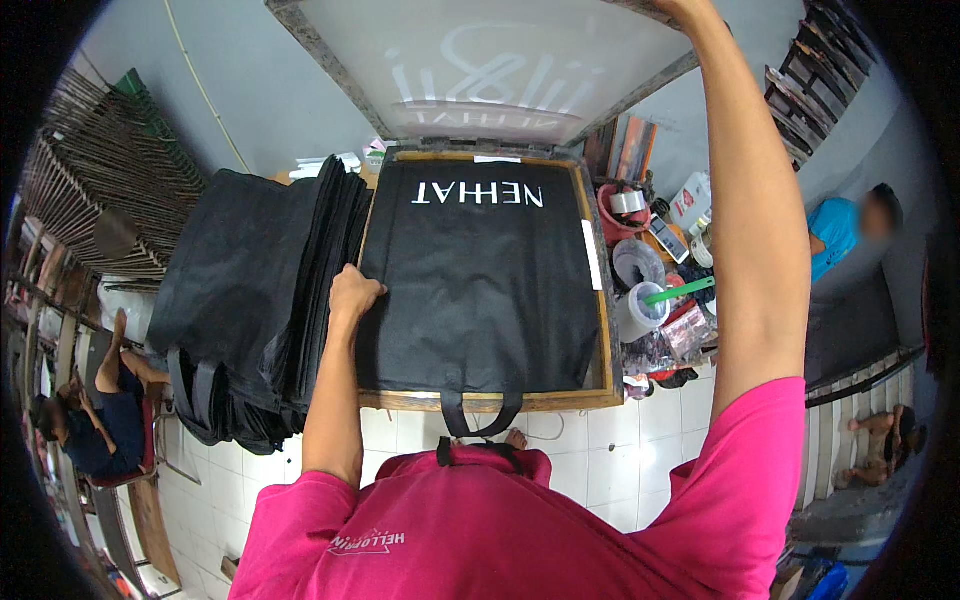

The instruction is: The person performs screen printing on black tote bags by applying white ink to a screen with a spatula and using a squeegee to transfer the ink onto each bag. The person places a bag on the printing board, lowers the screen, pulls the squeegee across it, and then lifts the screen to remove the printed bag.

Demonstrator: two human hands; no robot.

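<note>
A black tote bag (478, 290) lies flat on the wood-edged printing board (560, 402), white lettering near its far end and its handle loop hanging over the near edge. At the bag's left edge, my left hand (357, 292) is closed, its fingers curled on the fabric. My right hand (684, 10), partly cut off by the top of the picture, grips the raised screen printing frame (480, 60). The frame stands tilted up behind the board, its pale mesh showing a design.
A tall stack of black tote bags (240, 270) sits left of the board. On the right are a white tub (640, 312) with a green-handled tool (680, 292), a red container (610, 205) and a phone (668, 238). Other people (100, 420) are at both sides.
</note>
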